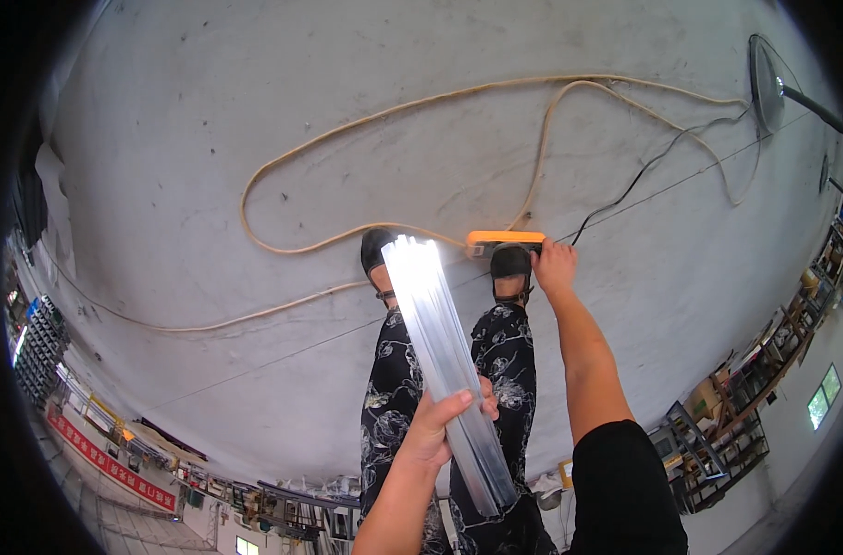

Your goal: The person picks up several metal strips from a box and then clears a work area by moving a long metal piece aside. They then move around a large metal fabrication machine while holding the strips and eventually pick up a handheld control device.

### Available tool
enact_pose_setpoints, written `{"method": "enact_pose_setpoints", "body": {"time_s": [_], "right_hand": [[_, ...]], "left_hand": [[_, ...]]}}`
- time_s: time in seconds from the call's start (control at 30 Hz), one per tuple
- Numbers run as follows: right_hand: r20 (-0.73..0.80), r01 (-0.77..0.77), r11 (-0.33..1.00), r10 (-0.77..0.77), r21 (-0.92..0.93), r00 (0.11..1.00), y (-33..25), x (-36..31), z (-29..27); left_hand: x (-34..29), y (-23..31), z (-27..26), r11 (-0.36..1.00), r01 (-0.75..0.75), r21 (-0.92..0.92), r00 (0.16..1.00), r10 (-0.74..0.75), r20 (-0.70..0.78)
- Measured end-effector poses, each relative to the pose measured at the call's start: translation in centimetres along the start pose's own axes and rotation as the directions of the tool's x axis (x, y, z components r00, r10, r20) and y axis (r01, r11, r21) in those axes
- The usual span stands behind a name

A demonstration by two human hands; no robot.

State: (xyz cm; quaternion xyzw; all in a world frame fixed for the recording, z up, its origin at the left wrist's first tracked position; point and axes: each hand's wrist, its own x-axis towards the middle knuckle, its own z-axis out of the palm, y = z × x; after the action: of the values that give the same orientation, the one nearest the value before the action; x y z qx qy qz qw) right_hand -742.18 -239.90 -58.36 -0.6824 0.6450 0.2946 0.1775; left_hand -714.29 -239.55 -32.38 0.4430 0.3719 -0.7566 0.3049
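Observation:
My left hand (pixel 445 421) is closed around a bundle of long silver metal profiles (pixel 445 351). The bundle tilts away from me, its bright far end near my shoes. My right arm stretches forward, and my right hand (pixel 555 265) grips the right end of an orange block (pixel 505 238) that looks like a power strip, its front side dark. The strip lies at the toe of my right shoe (pixel 510 263). Part of its front is hidden by the shoe, and my right fingertips are partly out of sight.
A tan cable (pixel 366 120) loops over the grey floor (pixel 347 194) and reaches the orange block. A black cord (pixel 630 185) runs toward a round-based stand (pixel 767 88) at far right. Shelves (pixel 764 361) with goods line the right side; a red banner (pixel 111 462) hangs lower left.

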Motion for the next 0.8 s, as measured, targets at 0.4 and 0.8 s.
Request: {"method": "enact_pose_setpoints", "body": {"time_s": [0.4,0.8], "right_hand": [[0.326,0.025,0.998,-0.040,0.050,0.945,1.2,1.7,0.5],[0.188,-0.132,0.981,0.158,-0.141,0.969,14.5,-7.2,1.4]], "left_hand": [[2.0,-2.1,2.0,0.998,0.040,0.048,0.997,-0.037,-0.068],[2.0,-3.0,2.0,0.996,0.032,0.080,0.998,-0.027,-0.063]]}}
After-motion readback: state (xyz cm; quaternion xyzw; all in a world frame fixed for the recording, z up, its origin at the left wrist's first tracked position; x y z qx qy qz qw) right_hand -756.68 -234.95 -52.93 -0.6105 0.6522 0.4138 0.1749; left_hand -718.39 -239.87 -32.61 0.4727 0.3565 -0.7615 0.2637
